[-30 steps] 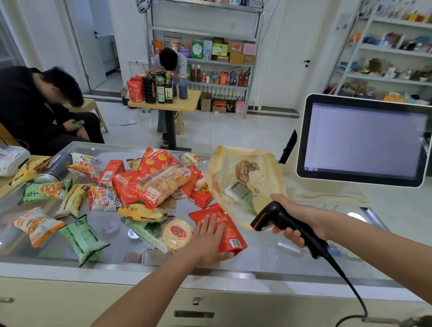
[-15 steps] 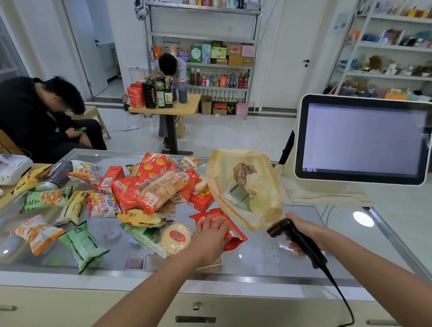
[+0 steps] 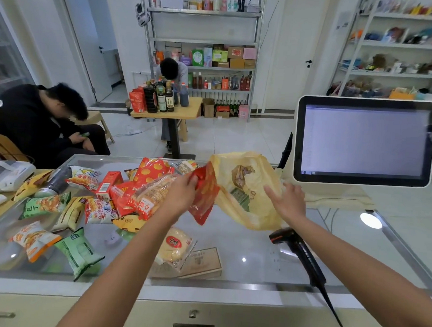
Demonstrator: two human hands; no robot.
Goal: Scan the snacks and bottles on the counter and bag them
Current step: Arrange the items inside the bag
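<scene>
Fingers of left hand (image 3: pixel 180 194) curled round the upper edge of red packet (image 3: pixel 204 195), packet held clear of bench (image 3: pixel 254 265) and hanging tilted, right against the left side of yellow bag (image 3: pixel 248 190). Open right hand (image 3: pixel 287 199) laid on the bag's right side, fingers straight and spread (grip on the plastic, if any, hidden under the palm). Bag slumped on the glass top below screen (image 3: pixel 363 141), printed contents showing through the thin plastic. Black scanner (image 3: pixel 298 250) lying loose on the bench just beside the right forearm, cable trailing over the front edge. Left of the left hand, heap of snacks (image 3: pixel 130 196), mostly red and yellow wrappers, touching one another; round cake pack (image 3: pixel 175 246) beside the left forearm; green packet (image 3: pixel 80 252) and orange packet (image 3: pixel 34 241) nearer the front edge, side by side.
</scene>
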